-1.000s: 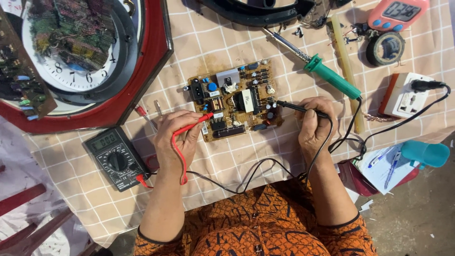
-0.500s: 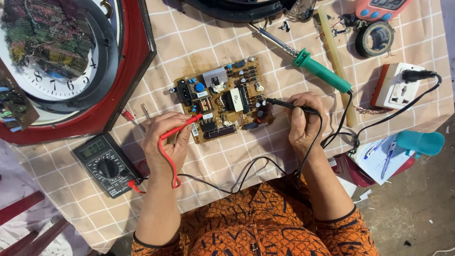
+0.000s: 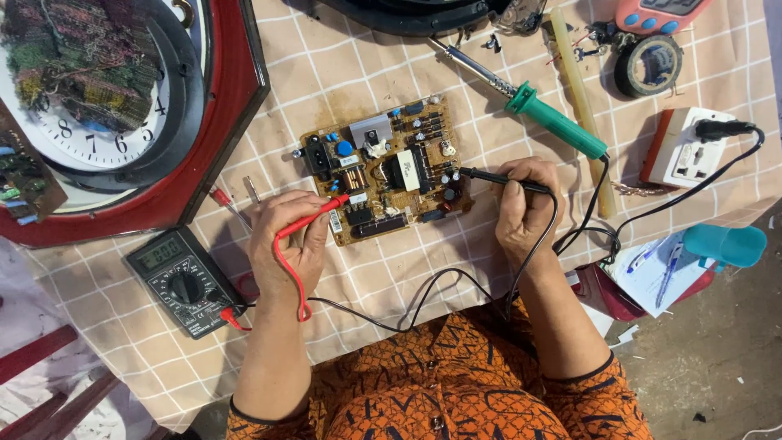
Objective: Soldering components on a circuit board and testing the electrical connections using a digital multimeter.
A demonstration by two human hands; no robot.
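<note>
Left hand (image 3: pixel 287 241) pinches the red probe (image 3: pixel 314 217) and right hand (image 3: pixel 521 210) grips the black probe (image 3: pixel 497 178), both tips on the circuit board (image 3: pixel 383 167) at centre, with the multimeter (image 3: pixel 186 281) at eight o'clock apparently mid-reading.

1. My left hand (image 3: pixel 287 244) lies palm-down, fingers curled in a pinch, forearm running straight back toward my body.
2. My right hand (image 3: pixel 521 210) is closed in a pen-style grip, knuckles up, wrist low.
3. My two hands sit well apart, forearms angled slightly outward.
</note>
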